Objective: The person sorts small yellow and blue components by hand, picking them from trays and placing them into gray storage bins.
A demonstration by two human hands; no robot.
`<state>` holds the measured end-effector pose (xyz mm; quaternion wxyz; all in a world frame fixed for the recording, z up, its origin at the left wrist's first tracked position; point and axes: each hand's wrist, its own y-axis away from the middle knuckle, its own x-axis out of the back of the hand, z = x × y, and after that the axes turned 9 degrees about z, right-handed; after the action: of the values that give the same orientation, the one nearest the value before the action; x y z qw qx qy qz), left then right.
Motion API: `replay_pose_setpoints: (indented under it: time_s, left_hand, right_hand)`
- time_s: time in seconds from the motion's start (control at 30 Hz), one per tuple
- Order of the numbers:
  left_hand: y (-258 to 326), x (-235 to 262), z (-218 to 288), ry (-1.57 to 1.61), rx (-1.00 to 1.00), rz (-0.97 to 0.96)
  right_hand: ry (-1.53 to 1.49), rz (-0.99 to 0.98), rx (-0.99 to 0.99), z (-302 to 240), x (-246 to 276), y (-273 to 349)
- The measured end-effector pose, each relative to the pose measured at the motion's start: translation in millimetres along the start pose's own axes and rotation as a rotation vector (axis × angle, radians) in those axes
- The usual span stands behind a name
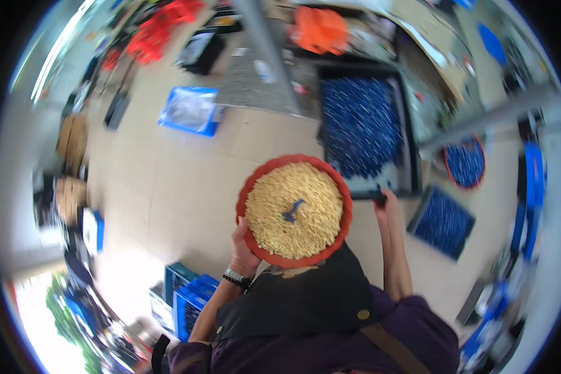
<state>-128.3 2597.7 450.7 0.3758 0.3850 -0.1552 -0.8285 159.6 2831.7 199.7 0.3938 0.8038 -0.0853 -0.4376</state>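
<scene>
My left hand (243,245) grips the rim of a round red basin (253,182), its thumb over the edge, and holds it in front of my dark apron. Small pale-yellow pieces (274,224) fill the basin, and a little dark-blue piece (292,212) lies on top of them. My right hand (388,204) is closed at the near edge of a black rectangular tray (412,156). Something small and dark shows at its fingertips, too blurred to name. Many small dark-blue pieces (361,124) cover most of the tray's bottom.
Right of the tray are another red basin (482,163) and a dark square tray (460,248), both with blue pieces. A grey post (268,50) stands ahead. Blue-edged packaging (190,111) lies on the floor ahead left. Blue crates (196,302) stand near my left arm.
</scene>
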Motion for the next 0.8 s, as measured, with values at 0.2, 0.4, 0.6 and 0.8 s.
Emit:
replay_pose_setpoints:
  time_s: [0.2,0.4,0.6,0.8]
  left_hand:
    - [10.9,-12.4,-6.6,0.103,0.029,0.036]
    - [-0.1,6.4,-16.0,0.090,0.015,-0.026]
    - [-14.3,16.5,-16.5,0.043,0.011,-0.041]
    - [-41.6,49.6,-41.0,0.103,0.015,-0.036]
  right_hand:
    - [0.023,0.123,0.045,-25.3,55.1,35.0]
    - [0.108,0.154,0.084,-44.5,115.9,131.1]
    - [0.116,0.317,-0.070,-25.9,153.7,189.4]
    - [0.306,0.328,-0.182,-23.7,145.6,146.5]
